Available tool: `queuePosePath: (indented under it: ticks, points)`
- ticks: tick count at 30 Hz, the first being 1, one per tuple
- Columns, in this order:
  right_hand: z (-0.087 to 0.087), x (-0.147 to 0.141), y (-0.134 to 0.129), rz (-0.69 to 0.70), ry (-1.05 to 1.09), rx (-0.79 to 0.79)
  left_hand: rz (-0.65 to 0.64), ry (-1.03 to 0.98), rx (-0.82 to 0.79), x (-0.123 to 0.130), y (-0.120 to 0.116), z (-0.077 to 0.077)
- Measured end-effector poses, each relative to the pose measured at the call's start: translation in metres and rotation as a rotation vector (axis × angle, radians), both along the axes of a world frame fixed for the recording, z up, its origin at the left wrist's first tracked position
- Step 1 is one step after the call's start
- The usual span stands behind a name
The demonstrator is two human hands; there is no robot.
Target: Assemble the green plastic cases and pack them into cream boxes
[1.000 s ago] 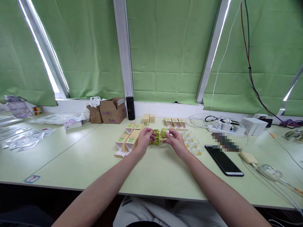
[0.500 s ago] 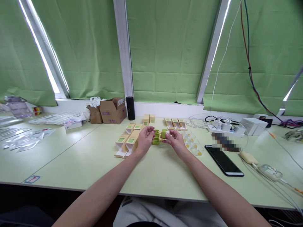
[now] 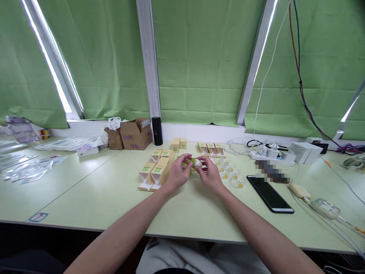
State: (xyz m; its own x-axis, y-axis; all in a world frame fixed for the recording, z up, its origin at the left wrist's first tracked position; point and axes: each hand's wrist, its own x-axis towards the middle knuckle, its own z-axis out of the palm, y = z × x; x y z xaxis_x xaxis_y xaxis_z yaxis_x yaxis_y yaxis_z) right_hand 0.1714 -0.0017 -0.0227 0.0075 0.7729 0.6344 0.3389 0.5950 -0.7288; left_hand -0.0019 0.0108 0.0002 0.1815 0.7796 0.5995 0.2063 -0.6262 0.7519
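Both hands meet above the bench (image 3: 196, 217), between its far and near edges, with a small capsule (image 3: 197, 163) held between them. The left hand (image 3: 180, 173) pinches its green end, and the right hand (image 3: 212, 176) grasps its white end. Fingers cover much of it, but its long axis seems to run roughly along the near edge, white end pointing right. Cartons (image 3: 160, 170) stand just left of the hands; clear cups (image 3: 237, 182) lie just right, with a phone (image 3: 269, 193) nearer the near edge.
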Motion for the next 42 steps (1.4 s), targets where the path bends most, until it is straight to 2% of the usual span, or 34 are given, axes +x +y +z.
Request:
queuePosePath:
  ticks: [9,13,19,22,30,42]
  points:
    - [0.0,0.004,-0.002,-0.052,-0.27,0.187,-0.067,0.05,-0.049,0.001,0.002,-0.003]
    - [0.002,0.005,-0.005,-0.096,-0.368,0.203,-0.065,0.064,-0.055,0.001,0.0,-0.002]
    - [0.006,0.006,-0.01,-0.263,-0.606,0.195,-0.063,0.097,-0.019,0.002,-0.002,0.0]
    - [0.008,0.006,-0.012,-0.305,-0.684,0.192,-0.052,0.113,0.003,0.002,-0.003,0.0]
    - [0.008,0.005,-0.011,-0.269,-0.706,0.224,0.011,0.168,0.028,0.003,-0.002,-0.002]
    - [0.007,-0.001,-0.008,-0.274,-0.727,0.233,0.022,0.128,-0.087,0.005,0.001,-0.002]
